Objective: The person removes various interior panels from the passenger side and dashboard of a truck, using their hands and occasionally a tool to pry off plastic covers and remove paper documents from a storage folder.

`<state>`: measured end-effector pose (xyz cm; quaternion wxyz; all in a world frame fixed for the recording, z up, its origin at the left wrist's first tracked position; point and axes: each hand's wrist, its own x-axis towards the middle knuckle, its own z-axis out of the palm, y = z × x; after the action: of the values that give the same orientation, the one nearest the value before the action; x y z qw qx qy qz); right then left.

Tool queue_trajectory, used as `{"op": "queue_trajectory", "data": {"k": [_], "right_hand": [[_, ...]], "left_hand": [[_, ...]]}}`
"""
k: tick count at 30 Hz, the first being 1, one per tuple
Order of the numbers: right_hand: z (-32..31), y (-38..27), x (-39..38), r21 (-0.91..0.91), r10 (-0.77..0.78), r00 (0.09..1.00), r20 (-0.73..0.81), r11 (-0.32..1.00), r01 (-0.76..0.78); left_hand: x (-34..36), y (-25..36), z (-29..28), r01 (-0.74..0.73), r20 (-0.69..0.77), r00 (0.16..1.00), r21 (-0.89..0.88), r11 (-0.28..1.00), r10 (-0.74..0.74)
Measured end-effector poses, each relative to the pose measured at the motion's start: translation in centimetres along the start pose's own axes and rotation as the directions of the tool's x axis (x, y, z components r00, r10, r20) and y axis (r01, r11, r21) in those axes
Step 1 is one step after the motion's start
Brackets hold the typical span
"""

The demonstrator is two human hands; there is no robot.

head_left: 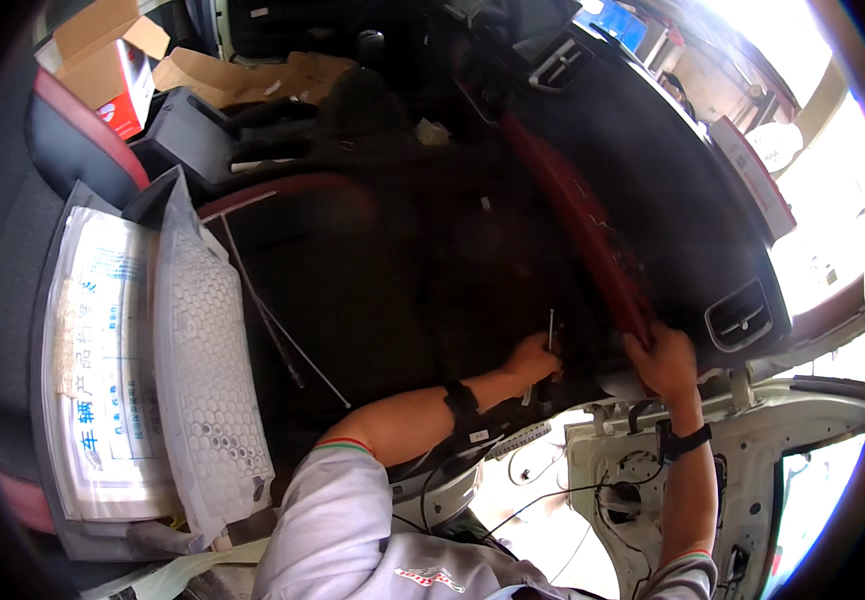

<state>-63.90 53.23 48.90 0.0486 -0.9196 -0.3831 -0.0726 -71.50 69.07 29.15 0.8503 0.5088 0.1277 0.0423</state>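
Note:
Below the dashboard, my left hand (pixel 532 362) is closed around a slim tool with a thin metal shaft (pixel 551 326). The shaft points away from me; its handle is mostly hidden by the fingers. Further right, my right hand (pixel 666 362) grips the near end of the long red trim strip (pixel 577 205) that runs along the dashboard (pixel 667 160). Its thumb lies against the strip, while the other fingers are partly hidden. An air vent (pixel 739 315) sits just right of that hand.
On the seat at left lie a plastic-wrapped stack of printed sheets (pixel 107 360) and a bubble-wrapped piece (pixel 207 380). A thin rod (pixel 307 362) rests near my left elbow. Cardboard boxes (pixel 112 65) stand at the far left. The open door (pixel 642 490) with loose cables is close to me.

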Motion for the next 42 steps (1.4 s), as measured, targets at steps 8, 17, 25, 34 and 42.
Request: {"op": "queue_trajectory", "data": {"k": [8,17,25,34,42], "right_hand": [[2.0,0.7,0.0,-0.188,0.113,0.994,0.014,0.976,-0.108],[1.9,1.1,-0.9,-0.239,0.036,0.999,-0.012,0.97,-0.038],[0.5,-0.8,-0.6,-0.165,0.075,0.997,-0.001,0.984,-0.075],[0.8,0.2,-1.0,-0.091,0.011,1.0,-0.026,0.996,-0.014],[-0.1,0.0,-1.7,-0.062,0.067,0.998,-0.017,0.996,-0.068]], "left_hand": [[0.9,-0.6,-1.1,-0.279,0.112,0.959,0.541,0.794,0.261],[-0.9,3.5,-0.2,0.096,-0.142,0.986,0.065,0.993,-0.086],[-0.9,3.9,-0.4,0.168,-0.194,0.967,-0.014,0.986,-0.168],[-1.1,3.5,-0.1,0.14,-0.14,0.981,0.009,0.99,-0.137],[-0.5,2.9,-1.1,0.096,-0.148,0.984,-0.027,0.995,-0.099]]}}
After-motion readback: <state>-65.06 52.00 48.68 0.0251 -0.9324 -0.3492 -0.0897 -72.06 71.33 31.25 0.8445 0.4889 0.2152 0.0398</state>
